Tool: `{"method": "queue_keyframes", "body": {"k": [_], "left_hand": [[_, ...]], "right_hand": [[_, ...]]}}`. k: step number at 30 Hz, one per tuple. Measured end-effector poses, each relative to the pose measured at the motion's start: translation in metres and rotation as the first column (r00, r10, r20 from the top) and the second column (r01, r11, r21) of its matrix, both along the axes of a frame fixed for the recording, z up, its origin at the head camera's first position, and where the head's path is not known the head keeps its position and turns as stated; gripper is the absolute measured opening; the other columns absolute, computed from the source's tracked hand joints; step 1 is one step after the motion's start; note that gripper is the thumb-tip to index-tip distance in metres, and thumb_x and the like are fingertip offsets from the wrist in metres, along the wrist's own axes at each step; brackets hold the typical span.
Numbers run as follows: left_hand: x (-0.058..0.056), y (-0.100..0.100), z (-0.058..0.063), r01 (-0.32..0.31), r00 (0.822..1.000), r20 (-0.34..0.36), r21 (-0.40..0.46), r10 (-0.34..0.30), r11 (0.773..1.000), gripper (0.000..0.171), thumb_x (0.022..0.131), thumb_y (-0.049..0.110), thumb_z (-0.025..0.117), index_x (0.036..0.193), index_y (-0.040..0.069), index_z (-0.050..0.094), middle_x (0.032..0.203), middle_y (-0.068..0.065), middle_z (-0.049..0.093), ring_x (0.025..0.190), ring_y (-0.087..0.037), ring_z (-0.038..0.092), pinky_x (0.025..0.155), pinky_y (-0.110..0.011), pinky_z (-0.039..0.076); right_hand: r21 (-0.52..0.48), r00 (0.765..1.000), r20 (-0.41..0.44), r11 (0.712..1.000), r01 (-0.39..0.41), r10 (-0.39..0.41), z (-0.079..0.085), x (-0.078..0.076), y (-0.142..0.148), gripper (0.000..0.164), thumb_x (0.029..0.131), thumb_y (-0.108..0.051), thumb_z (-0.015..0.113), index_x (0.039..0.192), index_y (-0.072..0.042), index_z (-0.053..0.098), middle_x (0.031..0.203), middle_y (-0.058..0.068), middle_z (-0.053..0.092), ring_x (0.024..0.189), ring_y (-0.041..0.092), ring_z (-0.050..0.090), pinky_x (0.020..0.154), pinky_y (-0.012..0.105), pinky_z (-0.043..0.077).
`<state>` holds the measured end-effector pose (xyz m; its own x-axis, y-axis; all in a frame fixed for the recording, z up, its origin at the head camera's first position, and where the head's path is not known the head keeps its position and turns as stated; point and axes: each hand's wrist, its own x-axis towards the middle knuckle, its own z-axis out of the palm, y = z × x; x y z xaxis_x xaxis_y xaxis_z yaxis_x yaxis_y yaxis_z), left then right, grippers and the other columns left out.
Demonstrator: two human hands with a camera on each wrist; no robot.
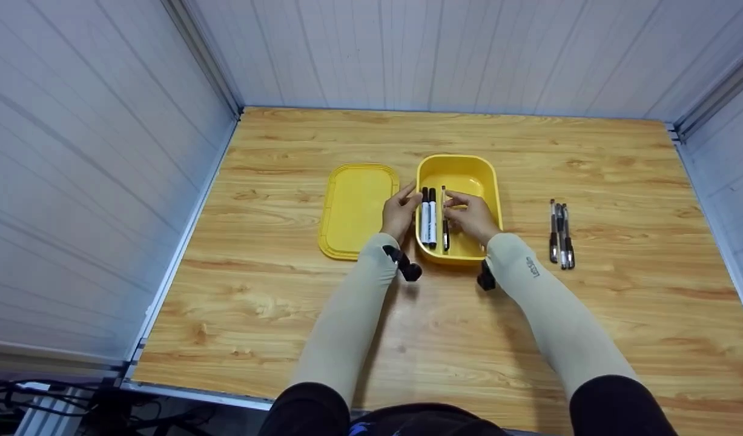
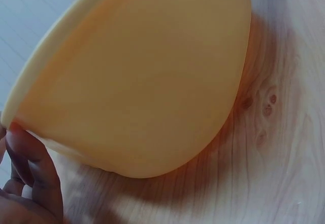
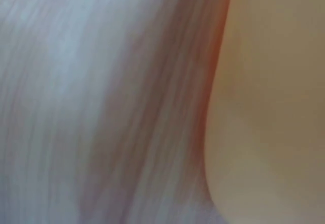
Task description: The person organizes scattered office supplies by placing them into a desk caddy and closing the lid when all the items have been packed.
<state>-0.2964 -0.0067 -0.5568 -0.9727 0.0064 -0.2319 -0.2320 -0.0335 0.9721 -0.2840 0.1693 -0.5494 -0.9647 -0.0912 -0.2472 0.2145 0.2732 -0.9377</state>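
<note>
A yellow plastic box stands on the table without its lid. My left hand pinches its left rim between thumb and fingers; in the left wrist view those fingers show at the edge of the box wall. Inside the box, two white markers with black caps lie side by side along the left wall. My right hand reaches over the right side and pinches a slim clear pen with a dark grip, just right of the markers. In the right wrist view only the box's outer wall shows.
The yellow lid lies flat on the wooden table, left of the box. Several clear pens with dark parts lie together to the right. White panel walls enclose the table at the back and sides.
</note>
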Motion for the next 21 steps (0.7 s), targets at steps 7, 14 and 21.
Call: {"method": "queue_keyframes", "body": {"k": [7,14,21], "left_hand": [[-0.0009,0.0004,-0.0019,-0.022,1.000,-0.007,0.000,0.022,1.000,0.043,0.096,0.019,0.065,0.139,0.018,0.059,0.111,-0.016,0.069,0.087,-0.013,0.060,0.075,-0.023,0.050],[-0.0012,0.0006,-0.0025,-0.004,1.000,-0.012,0.006,0.005,1.000,0.042,0.097,0.019,0.063,0.139,0.019,0.058,0.116,-0.017,0.068,0.096,-0.021,0.064,0.078,-0.024,0.051],[0.0004,0.0010,0.0002,0.003,1.000,-0.011,0.005,-0.003,1.000,0.043,0.098,0.020,0.063,0.141,0.017,0.056,0.116,-0.018,0.068,0.099,-0.024,0.063,0.080,-0.026,0.051]], "right_hand": [[-0.028,0.999,0.039,1.000,0.004,-0.003,-0.0067,-0.0021,-0.0017,0.057,0.095,-0.001,0.061,0.148,-0.003,0.043,0.120,0.017,0.057,0.075,0.008,0.062,0.066,0.025,0.057],[-0.043,0.998,0.061,0.999,-0.001,0.004,-0.0089,-0.0023,-0.0020,0.055,0.094,0.001,0.062,0.145,-0.003,0.043,0.121,0.019,0.056,0.083,0.015,0.062,0.070,0.030,0.059],[-0.050,0.999,0.052,0.999,0.010,-0.007,-0.0085,-0.0029,-0.0021,0.040,0.092,0.003,0.063,0.130,0.003,0.050,0.120,0.020,0.057,0.085,0.016,0.061,0.071,0.030,0.059]]}}
